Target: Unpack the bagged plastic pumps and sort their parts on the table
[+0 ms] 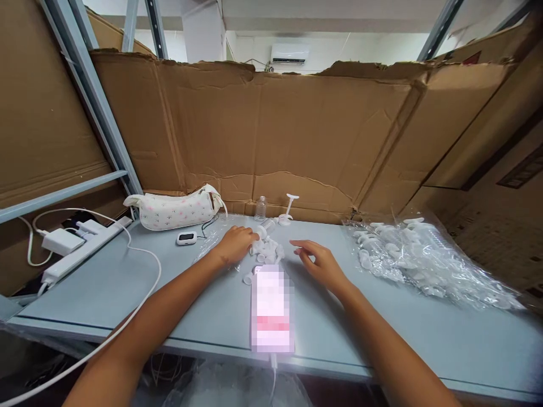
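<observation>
My left hand (pixel 238 244) is closed, fingers curled down at the left edge of a pile of small white plastic caps (pixel 268 250). Its fingertips are partly hidden, so what they hold cannot be made out. To the right of the pile, my right hand (pixel 319 261) hovers open, index finger stretched out and thumb apart, with nothing in it. Behind the pile lies a clear ribbed plastic piece (pixel 268 224). A small clear bottle (pixel 261 208) stands near the cardboard, beside an upright white plunger-like part (pixel 289 210).
A lit phone (pixel 272 311) with a cable lies in front of the pile. On the right sits a clear bag of white plastic parts (pixel 419 251). A patterned pouch (pixel 178 209), a small white device (pixel 186 238) and a power strip (pixel 85 251) are on the left. Cardboard (pixel 297 130) walls the back.
</observation>
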### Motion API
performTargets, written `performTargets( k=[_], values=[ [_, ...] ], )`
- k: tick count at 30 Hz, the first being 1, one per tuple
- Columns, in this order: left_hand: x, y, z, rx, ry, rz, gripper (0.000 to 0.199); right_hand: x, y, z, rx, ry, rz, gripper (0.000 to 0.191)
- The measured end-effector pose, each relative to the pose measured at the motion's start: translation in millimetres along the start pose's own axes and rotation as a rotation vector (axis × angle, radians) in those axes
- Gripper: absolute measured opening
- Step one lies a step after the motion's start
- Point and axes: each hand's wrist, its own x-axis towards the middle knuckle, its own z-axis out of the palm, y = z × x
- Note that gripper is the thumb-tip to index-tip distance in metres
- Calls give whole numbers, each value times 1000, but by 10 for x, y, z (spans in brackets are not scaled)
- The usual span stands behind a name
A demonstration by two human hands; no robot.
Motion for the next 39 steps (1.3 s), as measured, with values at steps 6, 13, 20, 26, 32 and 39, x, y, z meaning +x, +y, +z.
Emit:
performTargets(
  k=[6, 13, 20, 26, 32, 39],
  values=[
    [59, -73, 45, 6, 20, -43, 27, 7, 3, 1, -41, -18, -32, 31],
    [54, -122, 165, -10, 55, -104, 27, 11, 0, 3, -77, -36, -54, 31],
    [-17, -5, 116, 9, 131, -135, 32, 7, -13, 2, -100, -49, -46, 31],
    [-95, 142, 11, -45, 225, -139, 26, 3, -20, -3, -107, -76, -43, 31],
    [-129, 167, 58, -308, 141, -141, 27, 5, -10, -8, -104, -86, -51, 32],
    [-116, 107, 152, -378, 127, -137, 30, 8, -20, -11, -105, -98, -50, 31]
  ],
)
